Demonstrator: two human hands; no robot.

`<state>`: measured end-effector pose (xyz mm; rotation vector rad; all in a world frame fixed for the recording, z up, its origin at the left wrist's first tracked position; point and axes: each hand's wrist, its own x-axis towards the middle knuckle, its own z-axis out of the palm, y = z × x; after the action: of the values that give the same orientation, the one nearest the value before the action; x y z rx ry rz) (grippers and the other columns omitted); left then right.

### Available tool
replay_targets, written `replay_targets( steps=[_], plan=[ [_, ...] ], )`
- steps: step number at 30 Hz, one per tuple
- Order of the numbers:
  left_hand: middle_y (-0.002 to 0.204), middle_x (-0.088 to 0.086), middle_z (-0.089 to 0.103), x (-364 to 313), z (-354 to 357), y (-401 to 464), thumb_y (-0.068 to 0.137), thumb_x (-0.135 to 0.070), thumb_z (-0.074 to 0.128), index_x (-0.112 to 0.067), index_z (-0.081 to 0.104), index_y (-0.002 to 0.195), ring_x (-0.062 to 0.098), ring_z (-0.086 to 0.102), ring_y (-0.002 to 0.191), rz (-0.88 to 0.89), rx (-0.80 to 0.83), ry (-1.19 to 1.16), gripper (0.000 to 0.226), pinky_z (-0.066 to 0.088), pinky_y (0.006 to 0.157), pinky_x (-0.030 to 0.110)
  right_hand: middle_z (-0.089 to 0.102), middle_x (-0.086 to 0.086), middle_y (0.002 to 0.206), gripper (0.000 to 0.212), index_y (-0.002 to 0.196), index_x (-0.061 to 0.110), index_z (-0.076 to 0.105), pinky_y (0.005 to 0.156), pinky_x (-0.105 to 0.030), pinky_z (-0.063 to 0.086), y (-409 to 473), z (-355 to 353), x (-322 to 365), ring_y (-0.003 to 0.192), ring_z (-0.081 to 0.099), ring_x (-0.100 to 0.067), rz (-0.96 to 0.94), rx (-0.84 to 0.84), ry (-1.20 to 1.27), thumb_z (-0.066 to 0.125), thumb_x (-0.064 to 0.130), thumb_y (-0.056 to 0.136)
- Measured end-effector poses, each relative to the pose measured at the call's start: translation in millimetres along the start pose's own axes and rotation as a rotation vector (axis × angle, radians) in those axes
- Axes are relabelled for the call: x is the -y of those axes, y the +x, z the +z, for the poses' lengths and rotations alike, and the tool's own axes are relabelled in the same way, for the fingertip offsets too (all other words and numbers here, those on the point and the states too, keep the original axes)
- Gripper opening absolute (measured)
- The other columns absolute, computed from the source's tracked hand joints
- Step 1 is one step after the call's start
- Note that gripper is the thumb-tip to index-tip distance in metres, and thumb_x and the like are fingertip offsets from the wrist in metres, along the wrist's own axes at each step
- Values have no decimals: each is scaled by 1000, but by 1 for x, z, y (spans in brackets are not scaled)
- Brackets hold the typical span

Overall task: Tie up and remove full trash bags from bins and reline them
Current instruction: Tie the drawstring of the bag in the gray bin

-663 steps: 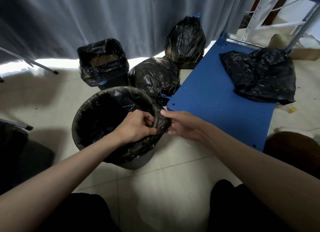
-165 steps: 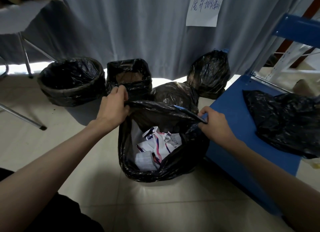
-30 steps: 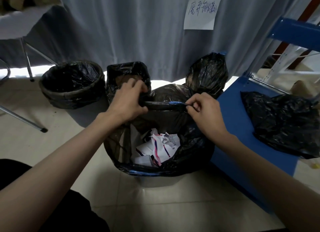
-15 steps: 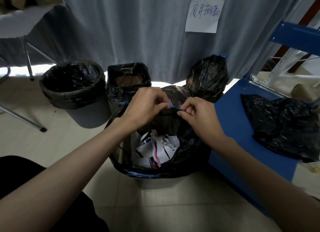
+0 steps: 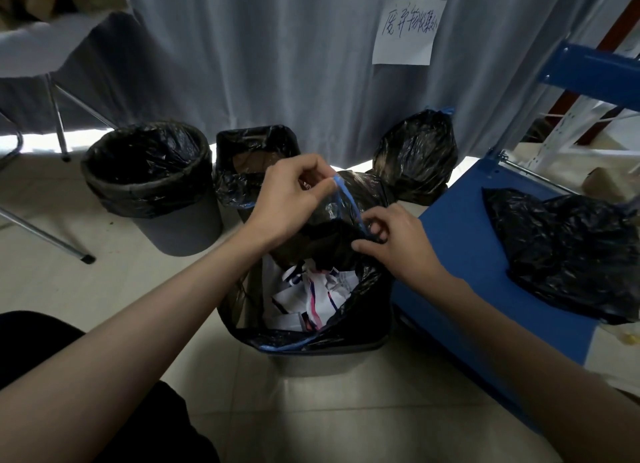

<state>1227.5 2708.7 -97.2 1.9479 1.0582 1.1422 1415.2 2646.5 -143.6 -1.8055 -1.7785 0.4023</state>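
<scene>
The full trash bag [image 5: 349, 310] sat in the grey bin [image 5: 322, 357], which stood right against the blue shelf board [image 5: 460, 255], with crumpled paper [image 5: 311, 293] showing inside. The left hand [image 5: 287, 199] pinched the blue drawstring [image 5: 343, 199] up above the bin, fingers closed tight on it. The right hand [image 5: 394, 244] gripped the bag's gathered edge (where the string ran down) at the bin's far rim. Behind the bin were two lined bins [image 5: 149, 182] and tied bags [image 5: 415, 154].

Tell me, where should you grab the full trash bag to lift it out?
Grab the blue drawstring from above, at the far rim. The left hand already pinches its loop; the bag gapes open over paper, so its slack sides probably offer a poor grip.
</scene>
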Motion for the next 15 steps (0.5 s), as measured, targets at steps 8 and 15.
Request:
replay_targets(
  steps=[8, 15],
  plan=[
    [77, -2, 71, -10, 7, -6, 85, -12, 73, -14, 75, 95, 11, 64, 68, 102, 113, -38, 10, 49, 65, 19, 66, 4, 65, 13, 71, 21, 71, 58, -12, 36, -3, -4, 33, 60, 55, -8, -86, -85, 324, 75, 17, 83],
    [89, -10, 70, 28, 1, -12, 80, -34, 79, -25, 77, 91, 11, 63, 86, 161, 384, 499, 14, 50, 79, 30, 76, 7, 82, 15, 69, 12, 73, 72, -24, 54, -5, -14, 23, 78, 70, -11, 36, -111, 417, 73, 13, 84]
  ],
)
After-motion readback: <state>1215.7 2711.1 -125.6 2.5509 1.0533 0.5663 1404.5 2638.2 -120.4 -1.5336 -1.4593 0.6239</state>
